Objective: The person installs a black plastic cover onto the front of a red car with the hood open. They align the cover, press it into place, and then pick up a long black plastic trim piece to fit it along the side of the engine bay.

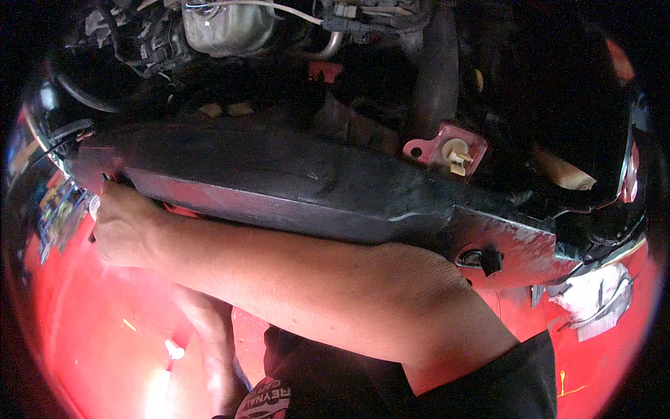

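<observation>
My right arm reaches across from the lower right to the left end of a long dark crossbar (279, 174) at a vehicle's front. There my right hand (125, 223) is closed in a fist against the bar's lower edge. Small dark bits show at its edges, but what it grips is hidden. My left forearm (216, 335) rises from below and passes behind the right one. Of my left hand (192, 299), only a blurred part near the wrist shows in the glare; its fingers are hidden.
Behind the bar lie metal engine parts (230, 28) and a thick dark hose (436, 70). A red bracket (474, 143) carries a pale plastic clip (457, 155). On the red floor (91, 328) are a small white object (174, 349) and a white bundle (593, 297).
</observation>
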The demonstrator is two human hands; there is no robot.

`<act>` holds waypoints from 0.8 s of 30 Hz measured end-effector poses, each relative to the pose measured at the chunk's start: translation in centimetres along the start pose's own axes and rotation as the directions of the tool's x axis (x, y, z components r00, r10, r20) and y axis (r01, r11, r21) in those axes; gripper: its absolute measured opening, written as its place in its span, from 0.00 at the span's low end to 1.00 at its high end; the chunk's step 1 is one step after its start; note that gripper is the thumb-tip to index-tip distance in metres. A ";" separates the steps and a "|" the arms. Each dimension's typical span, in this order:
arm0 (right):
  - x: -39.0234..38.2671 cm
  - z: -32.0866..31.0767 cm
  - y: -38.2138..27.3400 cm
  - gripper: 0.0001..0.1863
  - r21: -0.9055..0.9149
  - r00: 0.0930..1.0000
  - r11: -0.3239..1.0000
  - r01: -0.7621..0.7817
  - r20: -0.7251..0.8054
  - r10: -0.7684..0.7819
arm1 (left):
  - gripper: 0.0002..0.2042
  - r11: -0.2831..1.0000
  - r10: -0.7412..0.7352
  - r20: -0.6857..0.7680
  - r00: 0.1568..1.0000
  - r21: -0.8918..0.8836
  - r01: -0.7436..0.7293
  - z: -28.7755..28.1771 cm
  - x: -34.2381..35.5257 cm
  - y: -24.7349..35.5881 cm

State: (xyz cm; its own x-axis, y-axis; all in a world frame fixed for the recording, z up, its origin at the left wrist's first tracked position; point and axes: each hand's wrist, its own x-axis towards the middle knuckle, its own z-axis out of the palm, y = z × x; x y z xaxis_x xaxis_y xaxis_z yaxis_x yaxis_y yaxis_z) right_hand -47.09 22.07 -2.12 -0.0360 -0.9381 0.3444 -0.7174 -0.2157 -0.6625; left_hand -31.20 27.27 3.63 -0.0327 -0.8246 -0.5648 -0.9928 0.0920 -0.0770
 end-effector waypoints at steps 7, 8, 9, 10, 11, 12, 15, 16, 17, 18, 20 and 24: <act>0.8 -0.4 0.4 0.09 0.028 1.000 1.000 -0.002 -0.001 0.002 | 0.25 0.869 0.103 -0.319 0.942 -0.432 -0.241 2.1 0.1 1.3; 0.8 -0.4 0.4 0.09 0.031 1.000 1.000 0.000 0.002 0.000 | 0.27 0.877 0.098 -0.318 0.943 -0.421 -0.232 2.3 -0.1 1.1; 1.0 -0.4 0.4 0.09 0.037 1.000 0.999 0.002 0.006 -0.002 | 0.29 0.884 0.092 -0.317 0.944 -0.410 -0.224 2.2 -0.3 1.0; 1.1 -0.4 0.5 0.09 0.046 1.000 0.999 0.001 0.008 -0.001 | 0.30 0.891 0.087 -0.315 0.945 -0.400 -0.216 2.2 -0.4 0.8; 1.4 -0.5 0.5 0.08 0.052 1.000 0.999 0.001 0.010 -0.001 | 0.27 0.922 0.098 -0.300 0.949 -0.332 -0.200 2.0 -0.5 0.7; 1.4 -0.4 0.5 0.08 0.054 1.000 0.999 0.007 0.013 -0.007 | 0.24 0.948 0.107 -0.283 0.953 -0.260 -0.183 1.8 -0.6 0.6; 1.8 -0.4 0.7 0.08 0.060 1.000 0.998 0.008 0.018 -0.009 | 0.19 0.968 0.084 -0.295 0.952 -0.201 -0.148 1.6 -0.7 0.8; 1.9 -0.4 0.7 0.08 0.056 1.000 0.998 0.011 0.023 -0.012 | 0.19 0.973 0.061 -0.271 0.961 -0.198 -0.118 1.6 -0.8 0.9; 1.8 -0.3 0.8 0.08 0.060 1.000 0.998 0.010 0.024 -0.011 | 0.19 0.983 0.070 -0.279 0.958 -0.147 -0.114 1.7 -0.9 1.1; 1.9 -0.3 0.8 0.08 0.062 1.000 0.998 0.011 0.026 -0.013 | 0.19 0.992 0.069 -0.252 0.965 -0.084 -0.093 1.7 -0.9 1.3; 1.9 -0.2 0.9 0.08 0.066 0.999 0.998 0.012 0.035 -0.014 | 0.19 0.988 0.105 -0.277 0.955 -0.077 -0.131 1.6 -0.9 1.5; 2.1 0.0 0.9 0.08 0.069 0.999 0.997 0.021 0.042 -0.024 | 0.21 0.975 0.112 -0.299 0.948 -0.149 -0.162 1.0 -0.7 1.7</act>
State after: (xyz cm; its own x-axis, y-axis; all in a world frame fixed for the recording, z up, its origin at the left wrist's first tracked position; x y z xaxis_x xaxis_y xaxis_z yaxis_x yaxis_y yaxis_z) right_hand -47.77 19.95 -1.97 0.0107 -0.9433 0.3319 -0.6685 -0.2535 -0.6991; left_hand -32.71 28.56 3.13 -0.1766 -0.9382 -0.2976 -0.9803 0.1406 0.1387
